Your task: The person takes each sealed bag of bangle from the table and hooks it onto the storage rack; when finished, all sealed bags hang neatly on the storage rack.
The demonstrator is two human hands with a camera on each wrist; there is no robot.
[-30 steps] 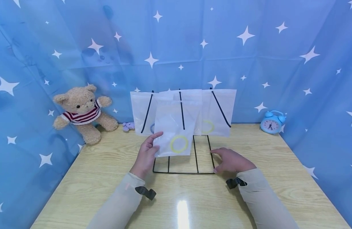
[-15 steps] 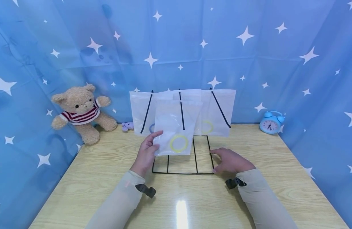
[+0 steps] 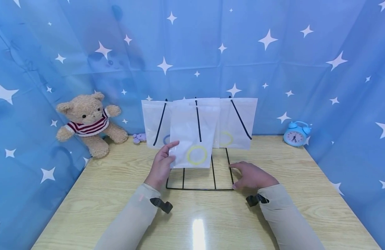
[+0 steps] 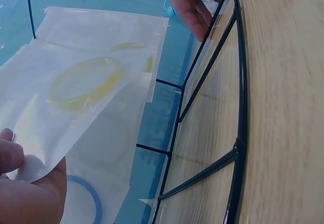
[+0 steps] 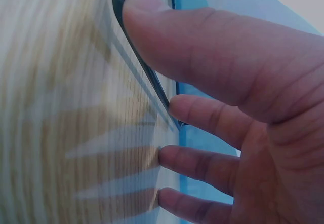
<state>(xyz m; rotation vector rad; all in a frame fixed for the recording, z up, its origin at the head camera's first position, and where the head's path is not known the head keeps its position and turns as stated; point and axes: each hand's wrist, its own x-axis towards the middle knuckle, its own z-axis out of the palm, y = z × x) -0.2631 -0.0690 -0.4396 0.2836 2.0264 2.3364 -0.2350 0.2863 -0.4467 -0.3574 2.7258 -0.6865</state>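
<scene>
My left hand (image 3: 162, 164) pinches the lower left edge of a white translucent zip bag (image 3: 184, 132) with a yellow ring (image 3: 197, 155) at its bottom. That bag hangs on the middle prong (image 3: 198, 121) of a black wire rack (image 3: 198, 189), in front of another bag. In the left wrist view the bag (image 4: 30, 97) tilts toward the thumb. My right hand (image 3: 255, 174) rests at the rack's right front corner. Its thumb (image 5: 152, 36) and index finger touch the base wire; the other fingers extend straight beside it.
A left bag (image 3: 152, 121) with a blue ring and a right bag (image 3: 242, 121) with a yellow ring hang on the outer prongs. A teddy bear (image 3: 89, 121), a small purple toy (image 3: 139, 138) and a blue alarm clock (image 3: 297, 133) line the table's back. A starry curtain surrounds it.
The front bag has slid back along the middle prong, its top edge now higher and near the bag behind. My left hand has moved slightly with it. My right hand has stayed put.
</scene>
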